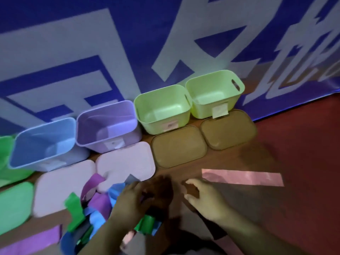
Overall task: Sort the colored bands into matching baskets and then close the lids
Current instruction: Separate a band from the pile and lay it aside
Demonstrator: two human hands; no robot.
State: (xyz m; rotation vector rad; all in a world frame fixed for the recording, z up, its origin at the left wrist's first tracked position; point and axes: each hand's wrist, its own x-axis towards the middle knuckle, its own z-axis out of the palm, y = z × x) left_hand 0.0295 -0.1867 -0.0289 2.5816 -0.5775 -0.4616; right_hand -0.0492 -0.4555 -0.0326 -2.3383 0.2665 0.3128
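**A:** At the far left edge a green basket (4, 153) is caught only in part, and a green lid (14, 205) is laid flat in front of it. Next along, a blue basket (36, 148) is stood open, then a purple basket (110, 115). Before them the first pale pink lid (62, 188) and the second pale pink lid (127, 161) are set down flat.

**B:** And the bands, where are they found?

**A:** A purple band (31, 240) is stretched flat at the bottom left. A tangled pile of bands (95, 205), green, blue and purple, is heaped over the near edges of the pink lids. The left hand (132, 201) is placed on the pile's right side with bent fingers. Through blur and shadow it cannot be told whether a band is gripped.

**B:** Further right?

**A:** The first light green basket (156, 126) and the second light green basket (202, 111) are stood open, side by side, against a blue banner (55, 43). The first olive-brown lid (178, 146) and the second olive-brown lid (228, 128) are laid before them on the wooden table (230, 159). The right hand (204, 197) is held low over the table, its fingers spread and loosely curved, and nothing is held in it. A pink band (242, 177) is laid flat just beside its fingertips and runs off to the right.
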